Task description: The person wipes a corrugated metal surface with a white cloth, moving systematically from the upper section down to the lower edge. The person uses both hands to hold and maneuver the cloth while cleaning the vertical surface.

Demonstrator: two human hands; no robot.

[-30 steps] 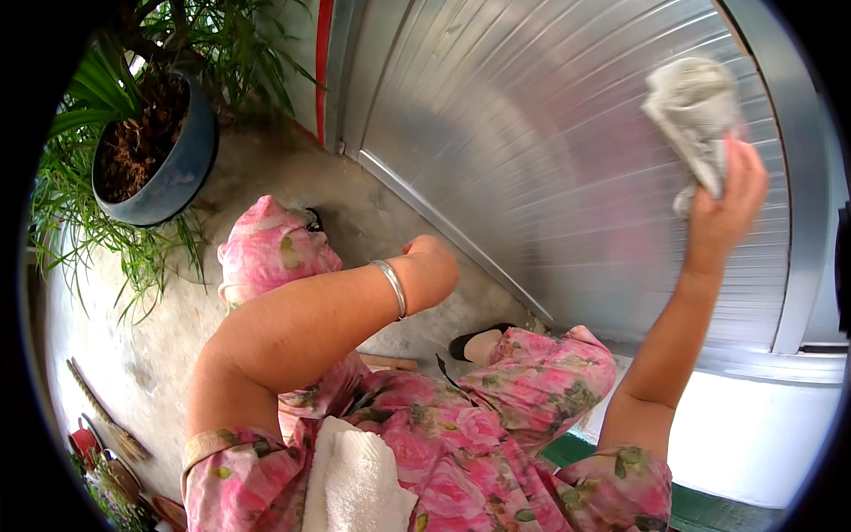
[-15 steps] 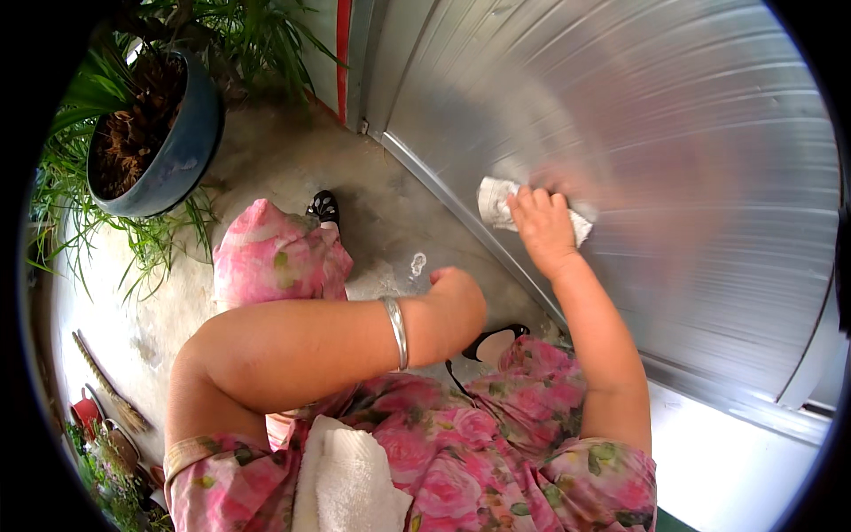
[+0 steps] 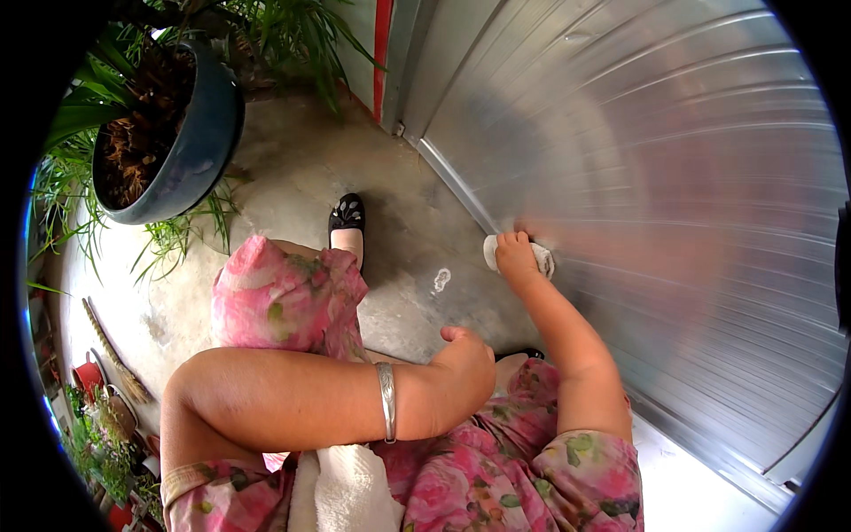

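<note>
A concrete floor [image 3: 399, 306] is bounded by a ribbed metal panel [image 3: 683, 230]. At left, a blue planter [image 3: 215, 133] is set well apart. The left hand [image 3: 463, 371] is held over floral clothing [image 3: 479, 474], seemingly for balance; whether its fingers are curled cannot be told. Farther right, a pale cloth [image 3: 490, 254] is gripped at the panel's lower edge by the right hand [image 3: 517, 257], fingers bent over it, apparently for firm contact.
</note>
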